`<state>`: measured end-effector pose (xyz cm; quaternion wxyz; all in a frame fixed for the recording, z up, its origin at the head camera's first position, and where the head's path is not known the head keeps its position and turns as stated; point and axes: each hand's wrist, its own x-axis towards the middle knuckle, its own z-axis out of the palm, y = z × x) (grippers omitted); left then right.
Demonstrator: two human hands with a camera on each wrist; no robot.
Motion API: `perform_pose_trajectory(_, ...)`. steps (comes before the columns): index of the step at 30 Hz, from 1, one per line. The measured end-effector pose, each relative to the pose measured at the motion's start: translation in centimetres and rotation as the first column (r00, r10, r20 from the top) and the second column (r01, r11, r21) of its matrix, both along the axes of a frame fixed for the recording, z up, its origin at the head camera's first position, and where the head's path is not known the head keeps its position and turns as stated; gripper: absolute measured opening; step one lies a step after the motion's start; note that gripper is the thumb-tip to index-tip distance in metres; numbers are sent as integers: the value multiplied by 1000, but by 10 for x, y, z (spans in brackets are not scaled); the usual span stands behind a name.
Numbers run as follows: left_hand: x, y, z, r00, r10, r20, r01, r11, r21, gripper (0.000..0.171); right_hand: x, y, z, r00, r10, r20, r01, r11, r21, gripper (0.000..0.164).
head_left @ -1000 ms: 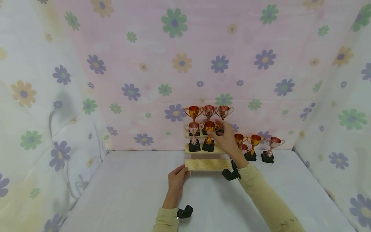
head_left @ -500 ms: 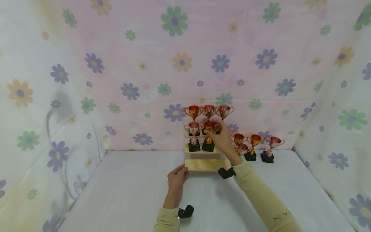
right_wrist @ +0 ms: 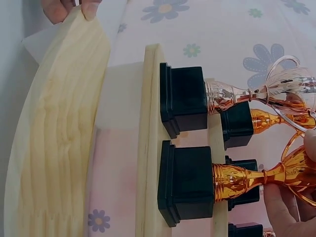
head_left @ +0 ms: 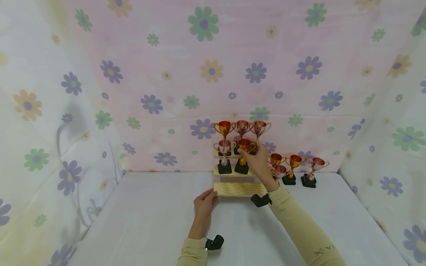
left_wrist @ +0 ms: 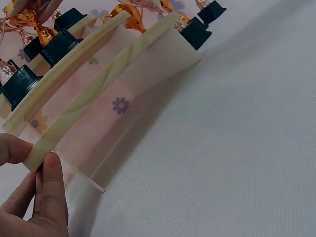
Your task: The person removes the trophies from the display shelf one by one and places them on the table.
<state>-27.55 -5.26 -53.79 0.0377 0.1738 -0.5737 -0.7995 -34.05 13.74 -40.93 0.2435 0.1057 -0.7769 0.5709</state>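
My left hand (head_left: 203, 207) pinches the left end of the lowest step (head_left: 239, 189) of a wooden three-step display stand, thumb above and fingers below in the left wrist view. On the middle step (left_wrist: 74, 64), my right hand (head_left: 261, 162) grips the cup of a gold trophy (right_wrist: 237, 180) between thumb and fingers. Its black base (head_left: 241, 167) stands upright on that step. Just left of it is a rose-gold trophy (head_left: 225, 148). Behind, the top step carries a gold trophy (head_left: 224, 128) and two rose-gold ones, the right one (head_left: 260, 128) partly hidden by my hand.
Right of the stand, several more trophies stand on the white table (head_left: 159, 214), among them a gold one (head_left: 294, 162) and a rose-gold one (head_left: 315, 166) at the far right. A flower-print cloth (head_left: 166, 129) hangs behind the table and along both sides.
My right hand has moved slightly left and down, closer around the gold trophy's cup. My left hand stays on the lowest step's end. The head view has shifted a little.
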Motion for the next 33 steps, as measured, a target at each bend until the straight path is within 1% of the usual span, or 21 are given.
perform_pose_trajectory(2, 0, 1, 0, 1000, 2, 4, -2, 1000, 3, 34, 1, 1, -1, 1000, -4, -8, 4, 1000, -5, 49)
perform_pose_trajectory(8, -1, 3, 0, 999, 38, 10, -38, 999, 1, 32, 5, 4, -3, 998, -50, 35, 50, 999, 5, 50)
perform_pose_trajectory(11, -3, 4, 0, 999, 49, 6, -49, 999, -6, 31, 6, 5, -3, 998, -63, 14, 63, 998, -9, 49)
perform_pose_trajectory(16, -3, 2, -1, 999, 45, -9, -45, 999, 2, 33, 17, 7, -7, 997, -65, -35, 61, 994, -90, 48)
perform_pose_trajectory(18, -3, 1, -2, 999, 49, -9, -49, 999, 4, 33, 25, 7, -7, 997, -53, -60, 46, 992, -119, 48)
perform_pose_trajectory(20, -3, 1, -2, 999, 51, -16, -51, 999, 4, 33, 37, 6, -5, 995, -43, -86, 33, 993, -112, 48)
perform_pose_trajectory(24, -1, 0, -4, 999, 45, -11, -45, 999, 3, 32, 58, 9, -7, 991, 21, -130, -36, 993, -111, 51)
perform_pose_trajectory(26, 0, 0, -4, 999, 39, -8, -39, 999, 0, 32, 63, 14, -15, 987, 54, -149, -71, 991, -117, 51)
perform_pose_trajectory(28, 0, 0, -5, 999, 36, 3, -36, 999, -2, 31, 63, 19, -26, 983, 92, -159, -114, 985, -130, 53)
perform_pose_trajectory(30, 0, 1, -4, 999, 34, -1, -34, 999, 1, 32, 65, 25, -35, 977, 116, -178, -138, 984, -115, 54)
perform_pose_trajectory(33, 0, 2, -3, 999, 35, -1, -35, 999, 3, 32, 71, 32, -44, 962, 157, -224, -176, 982, -70, 58)
